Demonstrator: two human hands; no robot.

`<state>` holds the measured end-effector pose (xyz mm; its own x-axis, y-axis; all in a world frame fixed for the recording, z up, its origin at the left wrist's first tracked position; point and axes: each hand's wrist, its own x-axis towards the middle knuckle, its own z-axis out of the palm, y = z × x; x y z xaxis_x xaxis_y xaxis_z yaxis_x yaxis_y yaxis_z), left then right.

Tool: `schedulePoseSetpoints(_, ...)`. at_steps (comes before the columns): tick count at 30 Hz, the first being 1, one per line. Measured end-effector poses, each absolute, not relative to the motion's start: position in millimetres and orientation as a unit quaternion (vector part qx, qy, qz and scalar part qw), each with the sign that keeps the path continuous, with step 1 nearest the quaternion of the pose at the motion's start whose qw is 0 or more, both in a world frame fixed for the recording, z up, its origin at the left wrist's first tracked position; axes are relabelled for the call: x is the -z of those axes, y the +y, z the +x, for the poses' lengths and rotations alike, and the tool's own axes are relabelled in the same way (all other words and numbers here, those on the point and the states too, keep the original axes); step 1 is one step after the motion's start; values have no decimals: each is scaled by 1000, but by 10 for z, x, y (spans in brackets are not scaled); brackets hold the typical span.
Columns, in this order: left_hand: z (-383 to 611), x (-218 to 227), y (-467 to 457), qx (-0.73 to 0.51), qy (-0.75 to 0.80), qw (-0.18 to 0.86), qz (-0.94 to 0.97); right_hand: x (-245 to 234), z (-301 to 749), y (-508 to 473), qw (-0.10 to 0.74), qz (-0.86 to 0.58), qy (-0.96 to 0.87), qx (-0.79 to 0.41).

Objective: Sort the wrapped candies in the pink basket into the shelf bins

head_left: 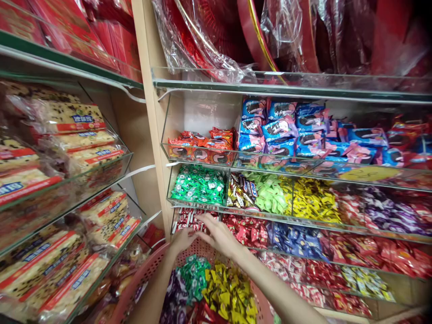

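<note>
Holding left hand and right hand close together, with red-and-white sweets just beyond the fingers. Spreading right fingers apart; cannot tell left ones' state.

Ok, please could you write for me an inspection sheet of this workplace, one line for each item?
Surface: glass shelves with clear dividers.
Things: pink basket containing green candy, yellow candy and purple candy.
Clutter: crinkled plastic wrap at the top.
Hands: left hand and right hand close together at the basket's far side; grip unclear.
Cables: white strips along the shelving, perhaps cords; cannot tell.
Surroundings: snack packs at left, sorted candy ahead.
</note>
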<state>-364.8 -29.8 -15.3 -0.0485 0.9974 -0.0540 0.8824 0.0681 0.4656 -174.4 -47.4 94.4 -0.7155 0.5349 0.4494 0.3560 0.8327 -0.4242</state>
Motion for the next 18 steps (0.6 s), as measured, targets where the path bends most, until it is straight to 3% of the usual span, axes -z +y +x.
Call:
schedulePoseSetpoints(7, -3635, 210, -283, -152, 727, 149, 653, -1486, -2014, 37, 300, -290, -909, 1)
schedulePoseSetpoints(12, -3632, 176, -296, -155, 724, 154, 655, -1538, -2164, 297, 238, -308, -916, 95)
schedulePoseSetpoints(18, -3634, 157, -309, -145, 725, 153, 656, -1509, -2223, 383, 214, -261, -934, 116)
